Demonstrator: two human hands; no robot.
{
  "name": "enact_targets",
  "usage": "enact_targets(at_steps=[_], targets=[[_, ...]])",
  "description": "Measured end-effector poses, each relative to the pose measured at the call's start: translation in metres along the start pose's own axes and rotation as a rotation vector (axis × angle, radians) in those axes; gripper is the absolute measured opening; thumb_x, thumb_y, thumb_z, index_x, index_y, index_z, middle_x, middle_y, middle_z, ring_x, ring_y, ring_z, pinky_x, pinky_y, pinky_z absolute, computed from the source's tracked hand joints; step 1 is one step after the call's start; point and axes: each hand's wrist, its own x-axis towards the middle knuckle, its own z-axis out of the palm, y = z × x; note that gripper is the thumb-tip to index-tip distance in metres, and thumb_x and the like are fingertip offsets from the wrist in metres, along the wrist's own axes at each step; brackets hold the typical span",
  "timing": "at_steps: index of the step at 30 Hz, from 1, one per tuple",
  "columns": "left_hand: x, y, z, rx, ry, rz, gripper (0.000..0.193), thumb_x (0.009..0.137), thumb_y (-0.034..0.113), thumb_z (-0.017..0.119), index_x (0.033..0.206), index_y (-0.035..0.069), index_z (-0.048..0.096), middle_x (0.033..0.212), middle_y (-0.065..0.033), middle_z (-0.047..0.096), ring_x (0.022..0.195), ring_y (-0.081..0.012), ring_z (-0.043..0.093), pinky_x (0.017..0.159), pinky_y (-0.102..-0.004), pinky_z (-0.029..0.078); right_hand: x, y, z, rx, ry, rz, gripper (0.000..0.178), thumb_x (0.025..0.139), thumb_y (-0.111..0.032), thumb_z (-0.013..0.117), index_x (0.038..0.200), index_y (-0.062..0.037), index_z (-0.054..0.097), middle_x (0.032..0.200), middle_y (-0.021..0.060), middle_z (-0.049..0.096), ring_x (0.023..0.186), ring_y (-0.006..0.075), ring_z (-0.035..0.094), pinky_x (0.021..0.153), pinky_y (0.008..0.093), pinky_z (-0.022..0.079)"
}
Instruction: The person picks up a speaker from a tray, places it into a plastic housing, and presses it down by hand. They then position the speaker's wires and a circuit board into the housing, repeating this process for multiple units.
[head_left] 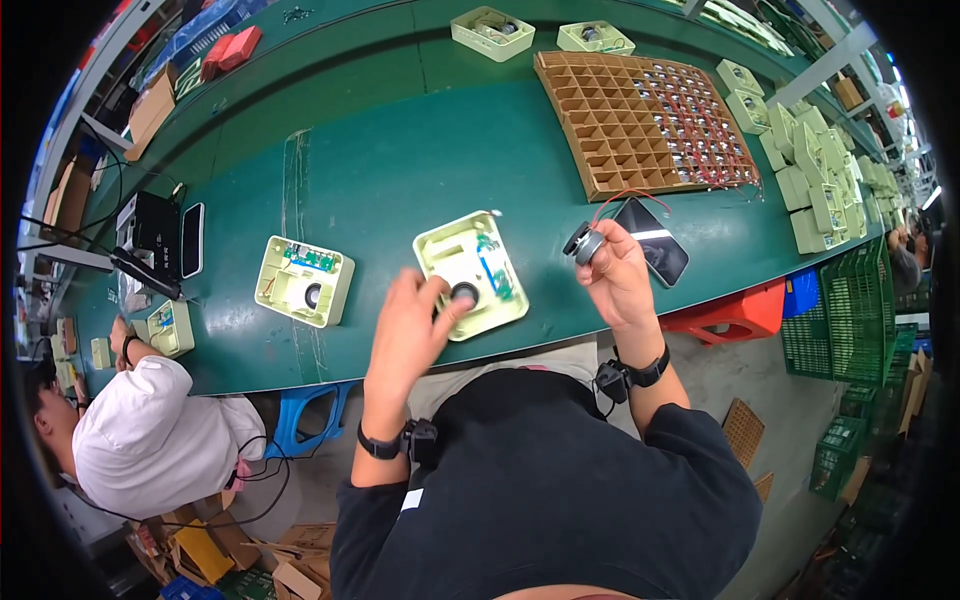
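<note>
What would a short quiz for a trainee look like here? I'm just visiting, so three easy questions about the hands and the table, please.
1. Multiple choice: which hand holds the dark round part? A) left B) right C) both
2. True or false: a phone lies inside the divided cardboard tray.
3. Short answer: what is the left hand over?

Key
1. B, the right hand.
2. False: the phone lies on the green table, near the cardboard tray.
3. An open pale green box.
</note>
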Motion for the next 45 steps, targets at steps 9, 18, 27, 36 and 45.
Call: enact_targets(at_steps=[9, 18, 27, 36, 45], targets=[[0.068, -0.022, 0.02, -0.235, 0.163, 0.216, 0.04, 0.094, 0.012, 0.069, 0.133, 0.006, 0.063, 0.125, -0.0205, 0.067, 0.115, -0.0397, 0.064, 0.098, -0.0421, 0.051, 0.018, 0.019, 0.03, -0.653, -0.271, -0.219, 0.021, 0.082, 0.0, 0.085, 0.096, -0.0014, 0.069, 0.098, 0.0029, 0.071, 0.071, 0.0148, 0.067, 0.058, 0.0273, 0.052], [0.044, -0.01, 0.026, -0.146, 0.203, 0.266, 0.066, 0.085, 0.025, 0.08, 0.144, 0.008, 0.056, 0.144, -0.0144, 0.055, 0.133, -0.0341, 0.051, 0.111, -0.0474, 0.04, 0.036, 0.021, 0.024, -1.499, -0.443, -0.385, 0.018, 0.075, 0.002, 0.083, 0.086, -0.001, 0.069, 0.085, 0.0061, 0.067, 0.065, 0.0189, 0.067, 0.056, 0.0327, 0.051], [0.037, -0.011, 0.035, -0.203, 0.247, 0.152, 0.083, 0.08, 0.038, 0.087, 0.149, 0.007, 0.052, 0.149, -0.0129, 0.049, 0.136, -0.0343, 0.048, 0.114, -0.0464, 0.036, 0.05, 0.028, 0.022, -1.722, -0.61, -0.508, 0.017, 0.075, -0.002, 0.08, 0.086, -0.0041, 0.067, 0.089, 0.0064, 0.064, 0.071, 0.0299, 0.067, 0.06, 0.0412, 0.055], [0.037, -0.011, 0.032, -0.205, 0.225, 0.175, 0.088, 0.076, 0.039, 0.09, 0.149, 0.008, 0.052, 0.149, -0.013, 0.05, 0.137, -0.0344, 0.048, 0.115, -0.047, 0.035, 0.047, 0.041, 0.023, -1.939, -0.601, -0.537, 0.016, 0.074, -0.002, 0.077, 0.086, -0.0045, 0.067, 0.084, 0.0068, 0.059, 0.07, 0.0293, 0.067, 0.059, 0.0421, 0.055], [0.041, -0.019, 0.034, -0.202, 0.231, 0.172, 0.095, 0.074, 0.036, 0.091, 0.153, 0.009, 0.047, 0.15, -0.0144, 0.048, 0.14, -0.0353, 0.047, 0.117, -0.0472, 0.034, 0.043, 0.012, 0.063, -1.599, -0.846, -0.544, 0.018, 0.079, -0.004, 0.078, 0.096, -0.0058, 0.074, 0.094, 0.0052, 0.066, 0.078, 0.0273, 0.067, 0.068, 0.0409, 0.056]])
